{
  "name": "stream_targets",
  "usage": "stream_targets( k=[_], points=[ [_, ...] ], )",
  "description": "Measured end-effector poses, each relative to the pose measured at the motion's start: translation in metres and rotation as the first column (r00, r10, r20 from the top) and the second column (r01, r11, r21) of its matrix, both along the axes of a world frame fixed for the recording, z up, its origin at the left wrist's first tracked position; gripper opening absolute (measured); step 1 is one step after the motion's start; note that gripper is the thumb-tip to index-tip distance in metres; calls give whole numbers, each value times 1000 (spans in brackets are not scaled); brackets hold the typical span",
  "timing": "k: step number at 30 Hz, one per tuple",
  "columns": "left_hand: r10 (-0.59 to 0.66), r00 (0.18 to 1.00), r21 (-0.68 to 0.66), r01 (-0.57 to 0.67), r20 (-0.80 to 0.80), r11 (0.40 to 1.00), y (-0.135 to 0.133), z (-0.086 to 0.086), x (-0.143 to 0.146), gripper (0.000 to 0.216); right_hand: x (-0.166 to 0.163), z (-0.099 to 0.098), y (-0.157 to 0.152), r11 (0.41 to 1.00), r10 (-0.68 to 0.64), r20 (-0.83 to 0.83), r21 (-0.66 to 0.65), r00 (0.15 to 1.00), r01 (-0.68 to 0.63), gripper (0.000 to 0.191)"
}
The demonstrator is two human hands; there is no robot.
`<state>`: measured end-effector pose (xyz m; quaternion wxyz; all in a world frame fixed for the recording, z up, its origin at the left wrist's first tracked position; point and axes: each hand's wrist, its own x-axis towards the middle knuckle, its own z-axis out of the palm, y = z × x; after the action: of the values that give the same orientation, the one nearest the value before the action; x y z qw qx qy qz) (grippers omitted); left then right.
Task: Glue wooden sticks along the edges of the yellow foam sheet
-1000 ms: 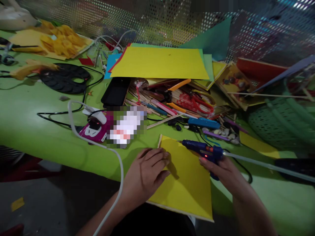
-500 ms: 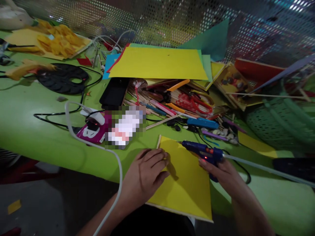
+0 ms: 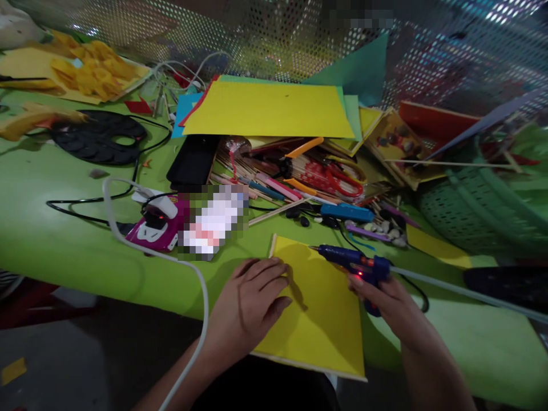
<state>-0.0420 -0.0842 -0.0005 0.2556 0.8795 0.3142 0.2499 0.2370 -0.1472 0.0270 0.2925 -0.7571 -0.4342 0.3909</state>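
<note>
A yellow sheet on a thin board (image 3: 325, 319) lies at the near edge of the green table (image 3: 51, 240). My left hand (image 3: 250, 302) rests on the sheet's left edge, fingers together and pressing flat. My right hand (image 3: 391, 305) grips a blue glue gun (image 3: 355, 265) with a red light lit. Its nozzle points left and hovers over the sheet's upper right corner. A pale glue stick (image 3: 462, 291) juts out behind the gun to the right.
Behind the sheet lies a heap of sticks, pens and red scissors (image 3: 334, 180). A large yellow paper (image 3: 265, 111) tops a stack farther back. A pink power strip (image 3: 156, 228) with white cable (image 3: 188, 308) sits left; a green basket (image 3: 479, 211) stands right.
The view has shifted slightly, so everything sits a little further left. Both hands and the glue gun keep nearly the same pose over the yellow sheet.
</note>
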Motion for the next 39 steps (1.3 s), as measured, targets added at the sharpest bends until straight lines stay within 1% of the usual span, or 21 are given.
stream_targets(
  k=[3, 8, 13, 18, 21, 27, 29, 34, 37, 39],
  points=[
    [3, 1000, 0, -3, -1, 1000, 1, 0, 1, 21, -3, 1, 2, 1000, 8, 9, 1, 1000, -8, 38],
    [-3, 1000, 1, 3, -6, 1000, 0, -1, 1, 23, -7, 1, 8, 998, 56, 15, -27, 998, -56, 41],
    [3, 1000, 18, -3, -1, 1000, 0, 0, 1, 24, -8, -4, 10, 996, 84, -22, -37, 996, -85, 44],
    [4, 1000, 27, -4, -2, 1000, 1, 0, 1, 23, -8, 0, 9, 999, 49, -5, -19, 999, -49, 38],
    [2, 1000, 24, -2, 1, 1000, 0, 0, 0, 23, -9, 2, 8, 999, 35, 21, -18, 999, -34, 38],
    [3, 1000, 33, -4, 9, 999, 1, 1, 0, 23, -10, 2, 9, 992, 114, 22, -49, 993, -113, 38],
    [3, 1000, 25, -3, 6, 1000, 1, 1, 0, 23, -9, 3, 8, 995, 90, 32, -50, 995, -88, 38],
    [7, 1000, 19, -7, 1, 1000, 1, 2, 0, 21, -4, 3, -1, 1000, -23, 40, -4, 999, 23, 40],
    [3, 1000, 17, -3, 2, 1000, 0, 1, 0, 21, -3, 3, -4, 999, -37, 43, -9, 998, 37, 43],
    [-2, 1000, 10, 2, 0, 1000, 0, 0, 0, 21, -4, 1, -4, 1000, -20, 46, -13, 999, 20, 43]
  ],
)
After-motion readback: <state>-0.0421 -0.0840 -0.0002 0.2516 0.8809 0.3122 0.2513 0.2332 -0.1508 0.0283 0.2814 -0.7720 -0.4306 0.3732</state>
